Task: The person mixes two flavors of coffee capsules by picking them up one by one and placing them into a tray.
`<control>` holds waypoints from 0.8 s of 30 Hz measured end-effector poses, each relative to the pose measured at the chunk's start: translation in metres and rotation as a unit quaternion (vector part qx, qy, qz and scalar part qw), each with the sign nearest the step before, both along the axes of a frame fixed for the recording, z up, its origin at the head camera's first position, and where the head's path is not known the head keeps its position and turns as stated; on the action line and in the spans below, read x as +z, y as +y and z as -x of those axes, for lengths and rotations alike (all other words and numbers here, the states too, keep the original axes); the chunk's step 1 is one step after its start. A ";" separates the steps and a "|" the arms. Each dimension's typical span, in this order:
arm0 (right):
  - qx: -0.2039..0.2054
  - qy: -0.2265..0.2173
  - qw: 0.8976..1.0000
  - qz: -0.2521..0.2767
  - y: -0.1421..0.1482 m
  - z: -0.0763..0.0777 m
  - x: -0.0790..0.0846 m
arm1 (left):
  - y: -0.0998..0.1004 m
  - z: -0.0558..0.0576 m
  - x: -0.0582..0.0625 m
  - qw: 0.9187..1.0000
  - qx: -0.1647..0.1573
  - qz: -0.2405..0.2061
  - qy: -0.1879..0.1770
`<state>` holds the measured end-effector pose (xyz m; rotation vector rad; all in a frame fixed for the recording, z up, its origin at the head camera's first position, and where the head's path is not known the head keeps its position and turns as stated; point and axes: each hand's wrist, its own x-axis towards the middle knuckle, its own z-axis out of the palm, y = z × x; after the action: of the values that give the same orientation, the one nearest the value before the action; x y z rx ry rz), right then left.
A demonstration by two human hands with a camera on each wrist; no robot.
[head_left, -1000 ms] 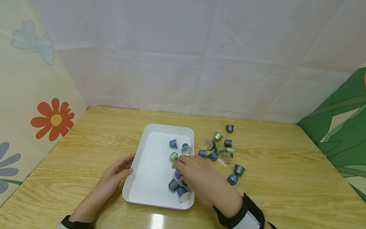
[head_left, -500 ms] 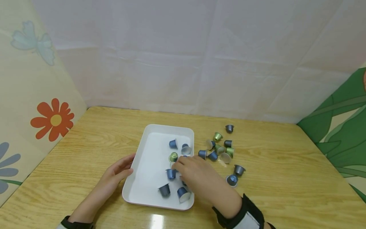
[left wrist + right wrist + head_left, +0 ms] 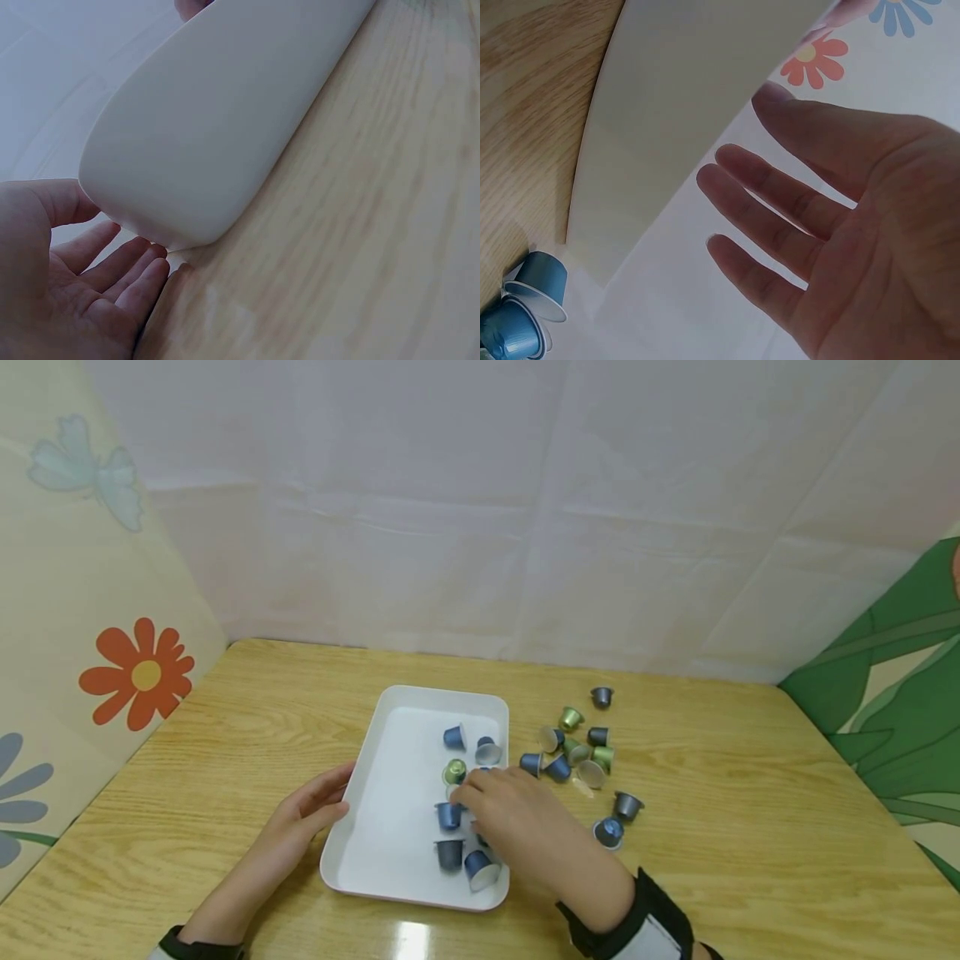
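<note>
A white tray point(image 3: 397, 777) lies on the table with several coffee capsules along its right side. My left hand point(image 3: 307, 810) touches the tray's left wall, its fingers loosely extended in the left wrist view. Over the tray's right side reaches my right hand point(image 3: 517, 818); its fingers are spread with nothing held in the right wrist view, and it hides part of the tray and some capsules. Near its fingertips are a green capsule point(image 3: 454, 771) and a blue capsule point(image 3: 449, 815). A dark grey capsule point(image 3: 449, 855) sits lower, beside another blue capsule point(image 3: 480, 868).
Right of the tray, several blue, green and grey capsules point(image 3: 576, 752) lie loosely on the wooden table point(image 3: 712, 827). A grey capsule point(image 3: 627, 805) and a blue one point(image 3: 608, 832) are nearer the right forearm. A white cloth point(image 3: 450, 527) hangs behind.
The dark grey capsule rolled left away from the others, then back right, and now rests with its rim up. The blue capsule above it shifted left. Both hands stayed nearly in place.
</note>
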<state>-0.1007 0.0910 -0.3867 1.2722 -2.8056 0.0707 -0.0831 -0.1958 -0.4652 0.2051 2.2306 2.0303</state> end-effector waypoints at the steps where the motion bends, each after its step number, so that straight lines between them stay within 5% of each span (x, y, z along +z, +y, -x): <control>1: 0.001 0.002 1.000 0.001 0.000 0.000 0.000 | 0.000 0.000 0.000 1.000 -0.001 0.000 0.000; 24: -0.033 0.016 0.999 0.019 0.012 0.004 0.009 | 0.000 0.000 0.000 1.000 0.000 0.002 0.003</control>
<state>-0.1043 0.1028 -0.3772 1.1619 -2.8025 0.0993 -0.0828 -0.1958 -0.4651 0.2112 2.2389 2.0283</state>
